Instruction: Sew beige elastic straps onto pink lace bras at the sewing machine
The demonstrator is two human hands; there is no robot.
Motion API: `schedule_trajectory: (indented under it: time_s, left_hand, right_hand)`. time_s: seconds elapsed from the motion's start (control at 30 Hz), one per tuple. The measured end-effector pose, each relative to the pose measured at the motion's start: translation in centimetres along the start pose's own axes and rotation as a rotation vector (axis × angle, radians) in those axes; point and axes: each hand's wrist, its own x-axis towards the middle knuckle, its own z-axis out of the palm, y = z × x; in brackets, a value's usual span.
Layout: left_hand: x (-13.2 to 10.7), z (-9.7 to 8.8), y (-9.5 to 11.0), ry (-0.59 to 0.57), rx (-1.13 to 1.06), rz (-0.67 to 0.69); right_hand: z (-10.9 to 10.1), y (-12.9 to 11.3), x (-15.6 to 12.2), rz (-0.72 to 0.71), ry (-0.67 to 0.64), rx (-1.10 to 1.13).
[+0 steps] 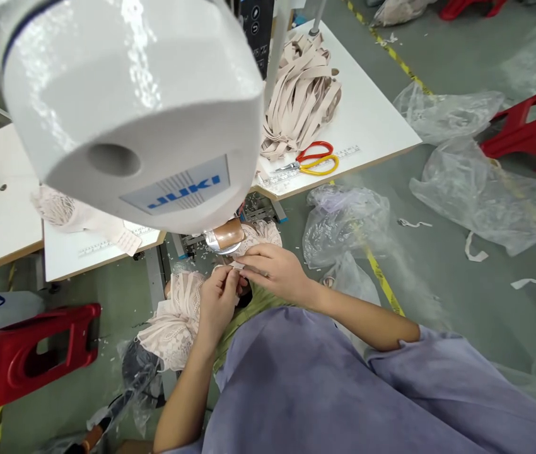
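Just below the needle area of a white JUKI sewing machine, my two hands meet over a small light beige piece of fabric. My left hand pinches it between thumb and fingers. From the right, my right hand grips its other side, fingers bent together. A gathered pale pink lace garment hangs beside my left wrist, and more of the lace lies behind my right fingers. The machine head hides part of its working area.
A bundle of beige straps lies on the white table at right, with red-and-yellow-handled scissors near its edge. Red stools stand left and right. Clear plastic bags and scraps litter the floor.
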Motion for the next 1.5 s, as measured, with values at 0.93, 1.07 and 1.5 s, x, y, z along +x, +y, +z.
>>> schedule_trajectory:
  time_s: [0.93, 1.07, 1.5]
  left_hand:
    - [1.0, -0.9, -1.6, -0.041, -0.751, -0.291]
    - [0.7, -0.8, -1.5, -0.025, -0.734, -0.291]
    - [0.0, -0.6, -1.1, 0.005, -0.507, -0.243]
  right_hand:
    - [-13.7, 10.7, 0.1, 0.236, -0.223, -0.440]
    - [-10.1, 2.6, -4.2, 0.174, -0.383, -0.187]
    - [-6.3, -0.3, -3.1, 0.108, -0.422, -0.062]
